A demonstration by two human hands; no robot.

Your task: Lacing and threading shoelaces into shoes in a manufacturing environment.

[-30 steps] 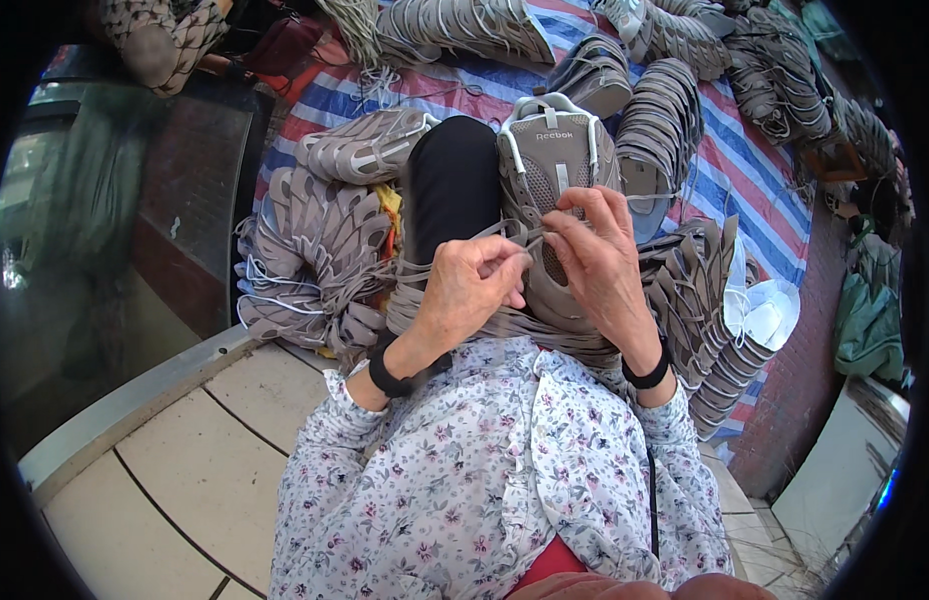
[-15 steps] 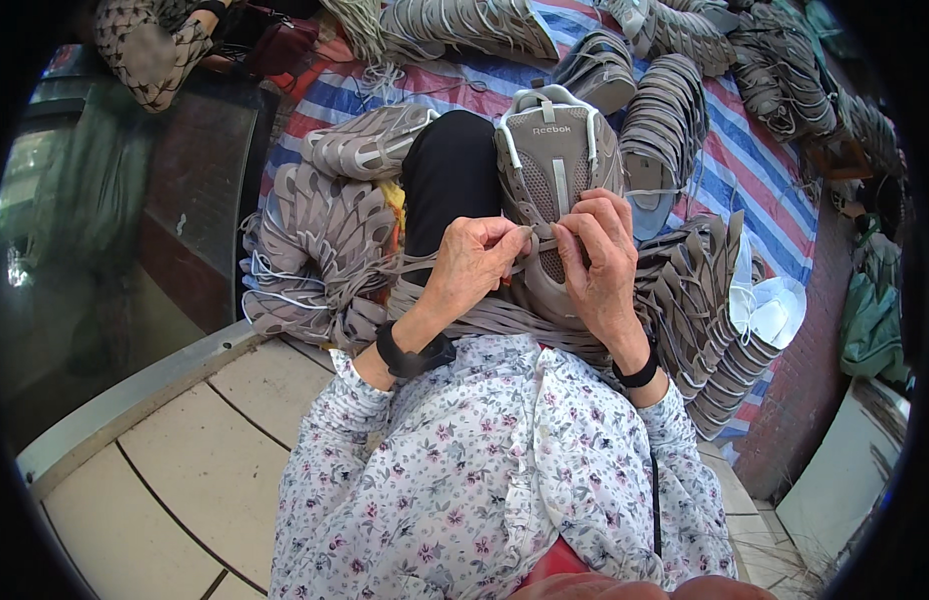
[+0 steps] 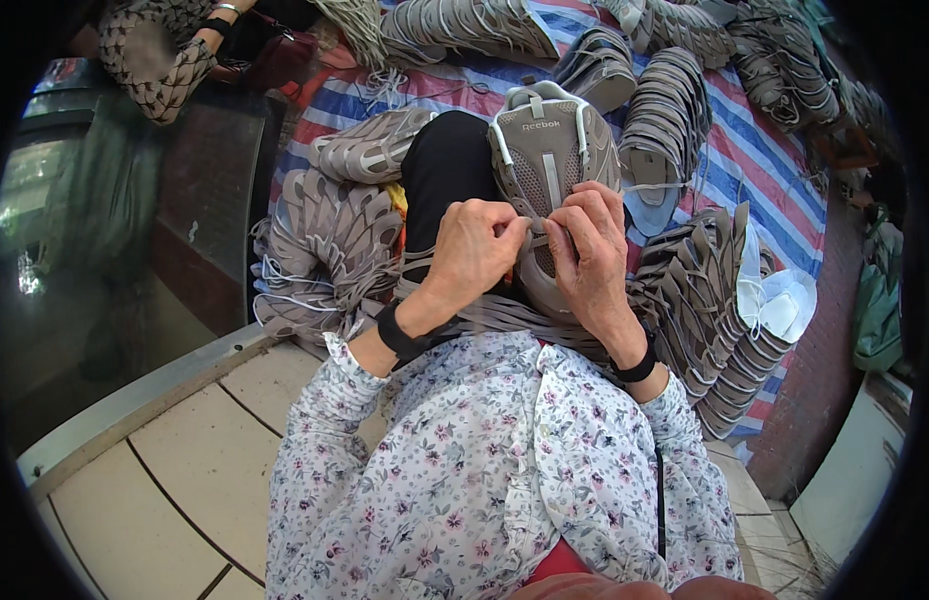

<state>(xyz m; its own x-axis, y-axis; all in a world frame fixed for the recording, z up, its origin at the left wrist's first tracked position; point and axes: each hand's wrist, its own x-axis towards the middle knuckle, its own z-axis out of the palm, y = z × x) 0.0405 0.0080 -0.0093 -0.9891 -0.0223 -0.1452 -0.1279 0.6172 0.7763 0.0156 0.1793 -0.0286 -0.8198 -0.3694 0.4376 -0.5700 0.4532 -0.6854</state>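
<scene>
In the head view, both hands meet at the middle of a grey shoe upper (image 3: pixel 550 165) that rests on the person's lap, its heel end pointing away towards the striped tarp (image 3: pixel 775 150). The left hand (image 3: pixel 475 255) is closed, fingertips pinched at the lacing area; the right hand (image 3: pixel 590 250) is curled over the same spot, fingers pressed on the upper. What exactly sits between the fingertips is too small to tell, perhaps a lace end.

The judgement on risk: the pinch is small and both hands crowd one point, so a slip could let the lace pull back out of its hole. The upper only leans on the knee (image 3: pixel 445 170), so a hard tug might tip it onto the stacked uppers (image 3: pixel 330 235) on the left. The pile of uppers (image 3: pixel 715 310) on the right stands close to the elbow and could be knocked.
</scene>
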